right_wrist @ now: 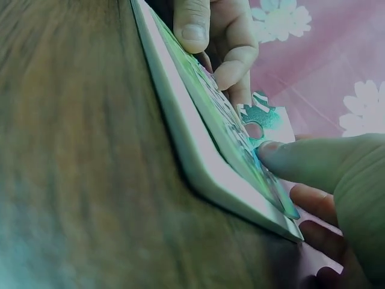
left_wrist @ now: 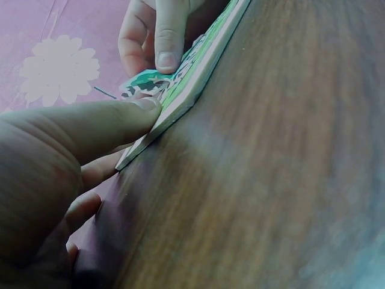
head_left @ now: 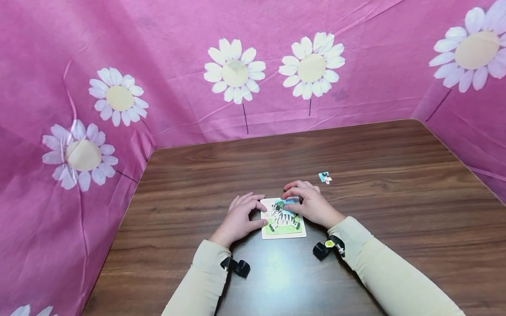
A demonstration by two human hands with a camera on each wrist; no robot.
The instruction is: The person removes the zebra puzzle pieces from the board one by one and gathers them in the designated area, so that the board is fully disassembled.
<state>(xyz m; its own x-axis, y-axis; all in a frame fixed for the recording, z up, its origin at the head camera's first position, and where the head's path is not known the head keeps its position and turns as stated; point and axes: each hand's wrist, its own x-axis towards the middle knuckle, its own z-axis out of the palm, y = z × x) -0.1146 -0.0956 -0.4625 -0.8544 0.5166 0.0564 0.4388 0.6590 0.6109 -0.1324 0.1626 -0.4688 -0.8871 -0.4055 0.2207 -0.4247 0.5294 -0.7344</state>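
Observation:
A small jigsaw puzzle board (head_left: 274, 236) with a zebra picture and a pale rim lies flat on the table. My left hand (head_left: 239, 219) grips its left edge, thumb (left_wrist: 135, 117) on top of the rim and index finger at the side. Over the upper part of the picture, my right hand (head_left: 312, 204) pinches a puzzle piece (right_wrist: 277, 123) that stands tilted up from the board. The right thumb (right_wrist: 295, 158) lies against the piece's near face; the other fingers are partly hidden behind the board and piece.
Beyond my right hand, a loose puzzle piece (head_left: 324, 177) in blue, black and white lies on the brown wooden table (head_left: 189, 175). A pink cloth (head_left: 174, 52) with white daisies hangs behind the table and along its sides. Black wrist cameras (head_left: 241, 268) are strapped to both wrists.

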